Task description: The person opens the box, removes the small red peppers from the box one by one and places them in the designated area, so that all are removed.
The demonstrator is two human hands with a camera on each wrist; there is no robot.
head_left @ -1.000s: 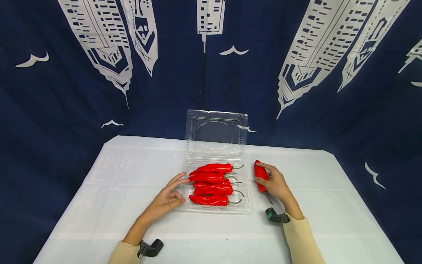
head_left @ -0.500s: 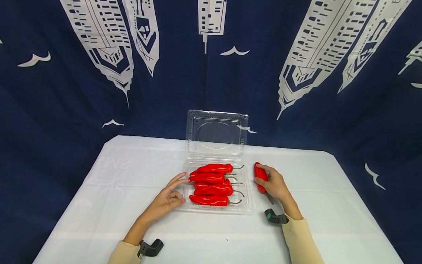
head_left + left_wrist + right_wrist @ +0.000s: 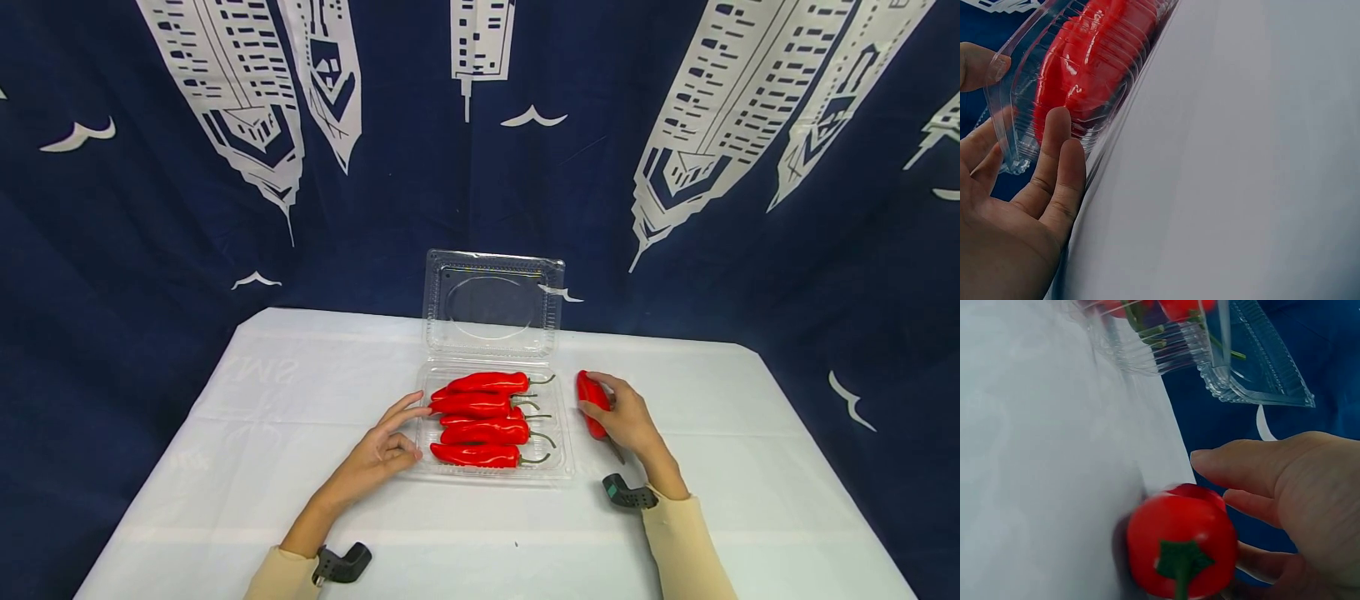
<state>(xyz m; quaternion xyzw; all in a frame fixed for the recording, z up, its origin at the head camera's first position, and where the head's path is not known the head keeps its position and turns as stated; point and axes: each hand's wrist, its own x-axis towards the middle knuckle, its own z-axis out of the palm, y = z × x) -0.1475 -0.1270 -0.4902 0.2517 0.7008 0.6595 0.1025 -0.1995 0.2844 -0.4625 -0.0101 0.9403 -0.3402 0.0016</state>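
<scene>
A clear plastic clamshell box (image 3: 561, 467) lies on the table with its lid (image 3: 491, 308) raised at the back. Several long red chili peppers (image 3: 480, 455) with green stems lie in its base, stems to the right. My left hand (image 3: 372, 454) touches the box's left side, its fingers spread along the rim; the left wrist view shows fingertips (image 3: 1057, 122) against the clear wall. To the right of the box, my right hand (image 3: 628, 414) holds another red chili pepper (image 3: 1179, 547) between thumb and fingers. That pepper lies lengthwise, its stem toward me.
A white cloth covers the table (image 3: 247, 467), and a dark blue printed curtain (image 3: 390, 192) hangs behind its far edge. Each wrist wears a black camera band (image 3: 628, 492). A tiny dark speck lies on the cloth in front of the box.
The chili pepper in my right hand has shifted slightly toward me, and the right forearm has drawn a little to the left. My left hand and the box stay put.
</scene>
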